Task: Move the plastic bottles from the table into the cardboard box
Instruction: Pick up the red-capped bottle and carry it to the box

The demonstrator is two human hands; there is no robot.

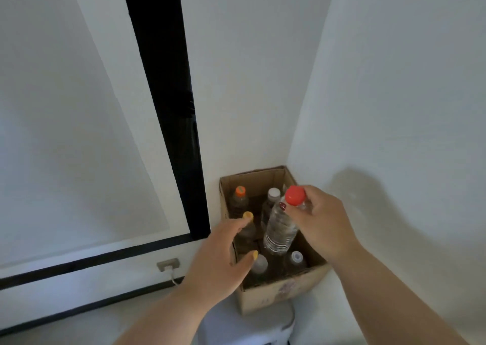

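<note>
An open cardboard box (pixel 278 296) stands in the room corner on a pale stool. Several plastic bottles stand upright inside: one with an orange cap (pixel 240 191), one with a yellow cap (pixel 248 215), one with a white cap (pixel 273 193), and two clear-capped ones at the front (pixel 296 257). My right hand (pixel 323 225) grips the neck of a clear bottle with a red cap (pixel 281 230), held tilted over the middle of the box. My left hand (pixel 223 255) hovers over the box's left wall, fingers apart, holding nothing.
White walls meet right behind the box. A wide black stripe (pixel 168 108) runs down the left wall to a black baseboard line. A wall socket with a white cord (pixel 168 265) sits low on the left. The pale stool (pixel 247 326) under the box reaches the bottom edge.
</note>
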